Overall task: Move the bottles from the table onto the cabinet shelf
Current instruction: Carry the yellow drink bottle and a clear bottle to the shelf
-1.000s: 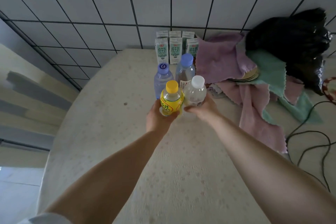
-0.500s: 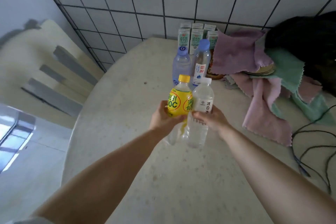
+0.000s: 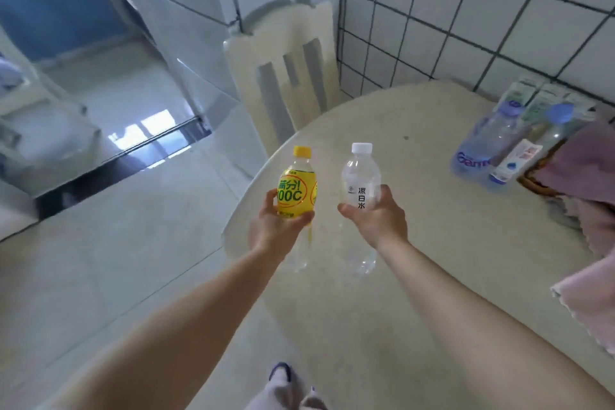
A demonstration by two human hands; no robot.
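- The left hand (image 3: 278,228) grips a yellow-labelled drink bottle (image 3: 297,191) with a yellow cap, held upright in the air over the table's near edge
- The right hand (image 3: 374,218) grips a clear water bottle (image 3: 360,181) with a white cap, just beside the yellow one but apart from it
- Two blue-capped water bottles (image 3: 484,143) stand on the pale table (image 3: 416,276) at the far right, in front of milk cartons (image 3: 539,98) and beside pink cloths (image 3: 589,170)
- A cream chair (image 3: 289,76) stands at the table's far end, against the tiled wall (image 3: 466,10)
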